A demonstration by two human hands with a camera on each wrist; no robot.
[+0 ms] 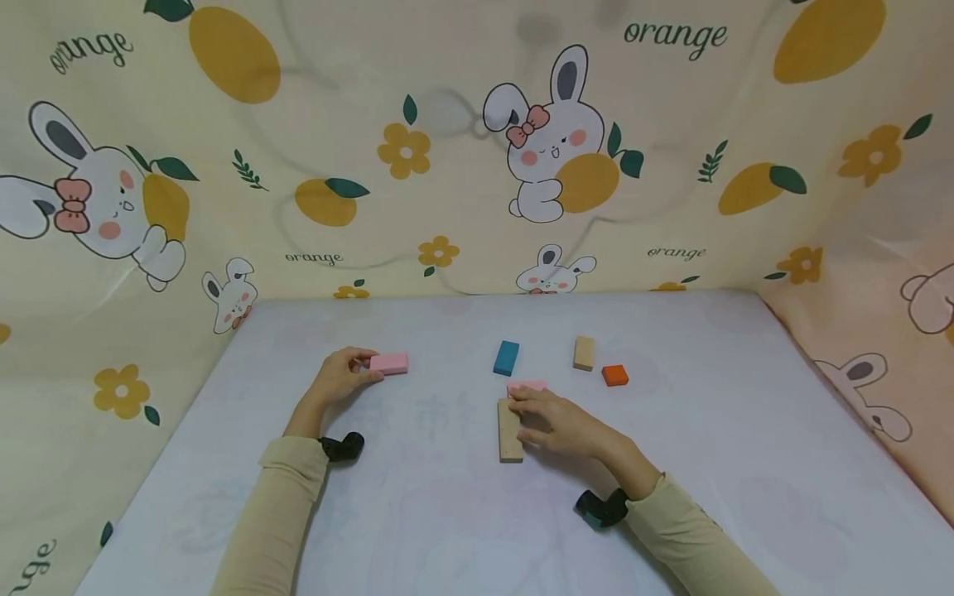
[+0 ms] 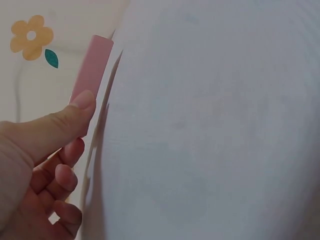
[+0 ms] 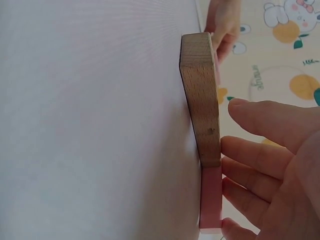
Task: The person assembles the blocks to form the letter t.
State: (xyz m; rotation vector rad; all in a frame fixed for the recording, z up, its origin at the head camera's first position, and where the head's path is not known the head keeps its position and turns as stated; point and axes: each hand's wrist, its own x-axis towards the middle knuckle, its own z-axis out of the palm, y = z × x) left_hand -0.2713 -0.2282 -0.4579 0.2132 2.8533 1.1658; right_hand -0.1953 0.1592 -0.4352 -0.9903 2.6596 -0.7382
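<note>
Pink block [image 1: 391, 364] in our pinching left grip [image 1: 344, 379], we seemingly square long block [image 1: 509, 439] to second pink [image 1: 531, 384], right grip [image 1: 563, 424] loose, holding nothing; next needs gentle retreat.

Six blocks [image 1: 506, 358], two wrist cameras [image 1: 600, 509], two sleeves [image 1: 274, 513]

Screened-off workspace: white table [image 1: 432, 530], rabbit-print cloth [image 1: 462, 190] behind and beside.
</note>
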